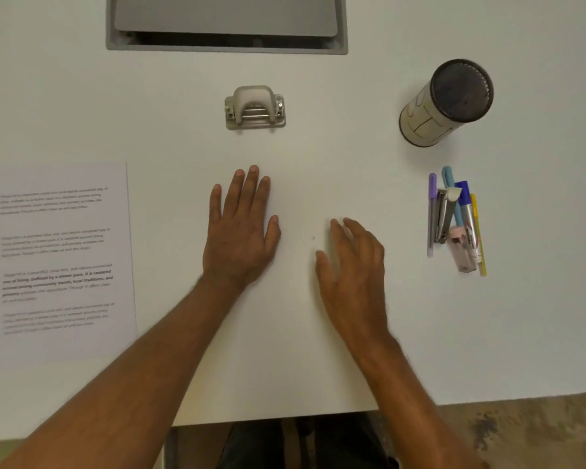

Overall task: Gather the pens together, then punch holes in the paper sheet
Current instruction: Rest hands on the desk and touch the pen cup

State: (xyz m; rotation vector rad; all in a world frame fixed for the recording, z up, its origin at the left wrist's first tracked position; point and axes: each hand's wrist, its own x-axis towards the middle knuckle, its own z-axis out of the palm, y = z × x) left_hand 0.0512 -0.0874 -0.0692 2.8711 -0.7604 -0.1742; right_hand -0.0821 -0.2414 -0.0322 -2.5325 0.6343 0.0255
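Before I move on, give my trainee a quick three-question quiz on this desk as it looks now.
1. True or false: the hole punch sits on the paper sheet.
2. Which hand is nearer the pens? A) left hand B) right hand
3. Fill in: the pen holder stands ____ the pens, further from the person.

Key
1. False; the punch stands on bare table, apart from the sheet.
2. B
3. Beyond; it holds no pens that I can see.
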